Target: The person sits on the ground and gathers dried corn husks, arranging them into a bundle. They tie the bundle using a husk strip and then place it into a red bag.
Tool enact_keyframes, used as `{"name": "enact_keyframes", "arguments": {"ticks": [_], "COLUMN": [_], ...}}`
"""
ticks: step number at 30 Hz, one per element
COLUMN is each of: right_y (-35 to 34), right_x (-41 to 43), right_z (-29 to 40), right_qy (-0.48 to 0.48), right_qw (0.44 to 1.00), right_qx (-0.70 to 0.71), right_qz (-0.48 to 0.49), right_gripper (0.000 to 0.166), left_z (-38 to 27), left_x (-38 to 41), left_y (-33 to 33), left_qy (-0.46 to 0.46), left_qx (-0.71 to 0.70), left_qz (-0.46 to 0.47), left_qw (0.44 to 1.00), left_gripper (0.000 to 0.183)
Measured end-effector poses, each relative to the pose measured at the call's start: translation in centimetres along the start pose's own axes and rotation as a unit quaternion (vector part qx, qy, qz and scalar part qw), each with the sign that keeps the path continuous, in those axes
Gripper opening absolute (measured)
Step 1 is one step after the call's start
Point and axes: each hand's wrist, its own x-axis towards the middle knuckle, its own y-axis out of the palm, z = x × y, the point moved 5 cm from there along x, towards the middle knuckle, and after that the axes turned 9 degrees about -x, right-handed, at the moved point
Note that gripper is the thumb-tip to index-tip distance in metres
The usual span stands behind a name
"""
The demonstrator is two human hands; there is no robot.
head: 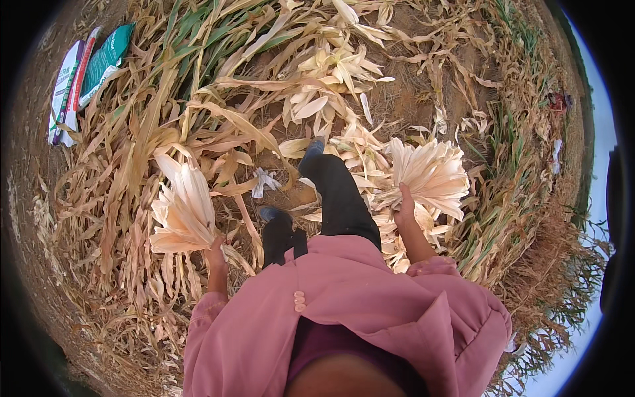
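Note:
My left hand [216, 252] is closed around the base of a fanned bundle of pale dry corn husks [186, 211], at the left of the view. On the right, my right hand [406, 204] grips the gathered stem ends of another bundle of corn husks [434, 173]. The two bundles are held well apart, one at each side of my legs. Loose corn husks [354, 149] lie on the ground beyond my feet and below the right bundle. The palms and some fingers are hidden by the husks.
Dry corn stalks and leaves [144, 119] cover much of the ground. Printed plastic sacks [106, 64] lie at the upper left. A crumpled white scrap [264, 182] lies near my feet. A red object [557, 101] is at the far right, and shrubby plants [560, 297] stand at the lower right.

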Motion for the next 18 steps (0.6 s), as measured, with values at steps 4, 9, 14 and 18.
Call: {"name": "enact_keyframes", "arguments": {"ticks": [4, 9, 14, 18], "right_y": [-1.3, -0.6, 5.4, 8.4], "right_x": [3.9, 14.2, 21.4, 21.7], "right_z": [0.6, 3.0, 12.2, 20.9], "right_qy": [0.017, 0.049, 0.054, 0.042], "right_qw": [0.999, 0.997, 0.995, 0.995], "right_qx": [0.025, 0.026, 0.082, 0.092], "right_qz": [-0.032, -0.06, 0.0, 0.018], "right_gripper": [0.039, 0.041, 0.036, 0.042], "left_z": [-4.3, -8.5, -8.3, -9.3], "left_x": [0.1, 1.4, 3.2, 1.7], "left_y": [9.4, 22.7, 29.8, 38.3], "left_qy": [0.027, 0.087, 0.051, 0.064], "left_qx": [0.049, 0.05, 0.143, 0.214], "left_qz": [0.026, 0.052, -0.013, 0.007], "left_qw": [0.998, 0.994, 0.988, 0.975], "left_gripper": [0.019, 0.016, 0.023, 0.023]}}
